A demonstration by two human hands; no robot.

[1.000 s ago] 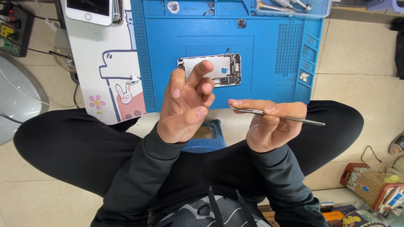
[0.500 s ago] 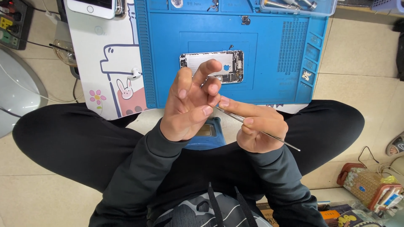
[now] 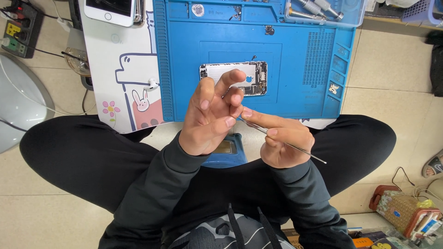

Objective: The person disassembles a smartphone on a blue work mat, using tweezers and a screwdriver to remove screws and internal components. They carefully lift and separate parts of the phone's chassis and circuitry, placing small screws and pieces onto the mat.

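Observation:
My right hand (image 3: 277, 140) grips a thin metal pry tool (image 3: 295, 148) like a pen, its tip pointed at the fingertips of my left hand (image 3: 212, 113). My left hand is raised above my lap with its fingers spread and holds nothing that I can see. Beyond both hands an opened phone body (image 3: 235, 76) lies flat on the blue repair mat (image 3: 295, 60), its inner parts showing. A small blue object (image 3: 228, 152) rests on my lap under my hands, mostly hidden.
A white phone (image 3: 113, 10) lies screen up on a white cartoon-printed pad (image 3: 124, 69), with a white earbud (image 3: 152, 84) beside it. A clear tray of metal tools (image 3: 323, 11) sits at the mat's far right. A power strip (image 3: 16, 27) lies far left, and a basket (image 3: 406, 207) at lower right.
My right hand swung the tool from level to slanted and brought its tip in to my left fingertips. My left hand stayed raised with fingers spread.

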